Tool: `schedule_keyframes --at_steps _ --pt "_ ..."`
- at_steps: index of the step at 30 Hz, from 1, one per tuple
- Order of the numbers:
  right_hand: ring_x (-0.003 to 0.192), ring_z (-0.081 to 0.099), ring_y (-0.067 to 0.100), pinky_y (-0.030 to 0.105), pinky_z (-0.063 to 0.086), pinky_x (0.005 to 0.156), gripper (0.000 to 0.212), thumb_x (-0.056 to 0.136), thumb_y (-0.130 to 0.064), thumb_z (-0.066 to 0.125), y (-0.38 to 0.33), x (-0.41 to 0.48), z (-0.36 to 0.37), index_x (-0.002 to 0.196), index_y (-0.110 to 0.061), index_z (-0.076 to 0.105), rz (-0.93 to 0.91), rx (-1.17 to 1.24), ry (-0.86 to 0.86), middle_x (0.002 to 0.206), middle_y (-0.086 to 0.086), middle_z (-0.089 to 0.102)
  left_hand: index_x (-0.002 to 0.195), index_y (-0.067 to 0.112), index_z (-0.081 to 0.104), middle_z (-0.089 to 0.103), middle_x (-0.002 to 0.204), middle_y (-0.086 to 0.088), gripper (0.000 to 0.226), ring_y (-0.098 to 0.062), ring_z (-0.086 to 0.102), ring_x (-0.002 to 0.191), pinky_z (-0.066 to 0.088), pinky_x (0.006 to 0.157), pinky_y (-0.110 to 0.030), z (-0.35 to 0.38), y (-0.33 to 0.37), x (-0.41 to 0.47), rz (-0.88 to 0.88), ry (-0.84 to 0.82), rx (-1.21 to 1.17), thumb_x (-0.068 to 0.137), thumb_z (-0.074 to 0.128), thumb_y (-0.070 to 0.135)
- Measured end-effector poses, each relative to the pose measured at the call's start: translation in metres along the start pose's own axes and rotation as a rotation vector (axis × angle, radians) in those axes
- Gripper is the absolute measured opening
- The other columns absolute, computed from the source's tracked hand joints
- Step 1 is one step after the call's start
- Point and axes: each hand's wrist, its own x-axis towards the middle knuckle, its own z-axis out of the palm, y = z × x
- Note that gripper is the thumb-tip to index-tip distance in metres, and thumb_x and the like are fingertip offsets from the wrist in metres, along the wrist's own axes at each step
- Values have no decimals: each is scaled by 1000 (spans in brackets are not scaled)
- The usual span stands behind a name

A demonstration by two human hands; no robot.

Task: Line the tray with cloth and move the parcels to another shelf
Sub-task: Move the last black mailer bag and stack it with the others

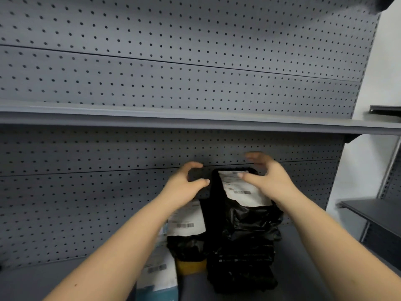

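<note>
Pale parcel, barcode label unreadable, lies on the lower shelf below the left hand. Left hand half open, fingers curled, holding nothing. Right hand spread, empty, thumb over the white label of a crinkly black plastic parcel between both hands. Text blurred.

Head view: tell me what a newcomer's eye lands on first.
Two bare hands, the left hand and the right hand, reach forward with fingers spread on either side of the top of a tall black parcel with a white label, which stands on the lower shelf. More labelled parcels sit to its left. Behind, grey pegboard fills the view.
</note>
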Motion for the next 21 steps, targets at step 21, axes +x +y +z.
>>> schedule_keyframes --at_steps 21 --pt "120 50 -4 31 49 99 49 78 -19 79 -206 -135 347 118 -40 60 -185 337 -254 125 -26 57 118 41 56 61 118 16 42 -1 52 117 40 105 -33 -360 -147 -244 -94 326 49 81 74 32"
